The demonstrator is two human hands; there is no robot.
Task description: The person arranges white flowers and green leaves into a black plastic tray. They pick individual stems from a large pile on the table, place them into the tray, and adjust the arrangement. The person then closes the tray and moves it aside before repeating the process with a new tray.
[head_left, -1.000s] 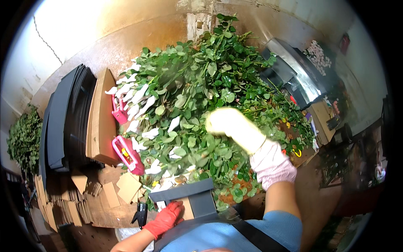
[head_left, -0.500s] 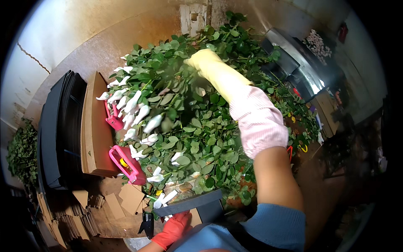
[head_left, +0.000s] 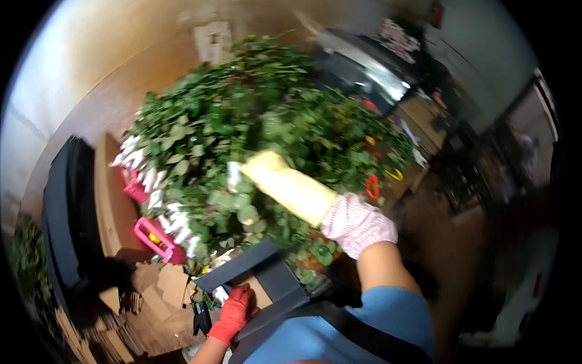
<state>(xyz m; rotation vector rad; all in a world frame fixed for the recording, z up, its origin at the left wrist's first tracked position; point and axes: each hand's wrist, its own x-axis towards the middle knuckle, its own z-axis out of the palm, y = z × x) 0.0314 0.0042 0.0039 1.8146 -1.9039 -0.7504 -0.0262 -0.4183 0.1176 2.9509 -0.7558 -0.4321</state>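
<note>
My right hand [head_left: 262, 170], in a yellow glove with a pink striped cuff, is closed over the middle of the leaf pile. At its fingers is a rose bud in a white sleeve [head_left: 234, 176], blurred, with leaves hanging below; the grip on the stem is partly hidden. My left hand [head_left: 233, 312], in a red glove, curls its fingers over the side of a black box [head_left: 245, 265] with a brown cardboard inside, close to my body. Green leafy rose stems [head_left: 206, 115] cover the table, most of their white-sleeved heads at the left.
Pink-handled tools [head_left: 159, 239] stand along the left, beside a tall brown cardboard sheet [head_left: 112, 200] and stacked black boxes [head_left: 71, 218]. Cardboard pieces [head_left: 159, 300] and a black stapler [head_left: 201, 318] lie near left. A shiny dark case [head_left: 364, 70] stands at the far right.
My right hand has come back from the far leaves toward me, with a white-sleeved rose at its fingers. The view has turned, and more of the black box and my left hand shows.
</note>
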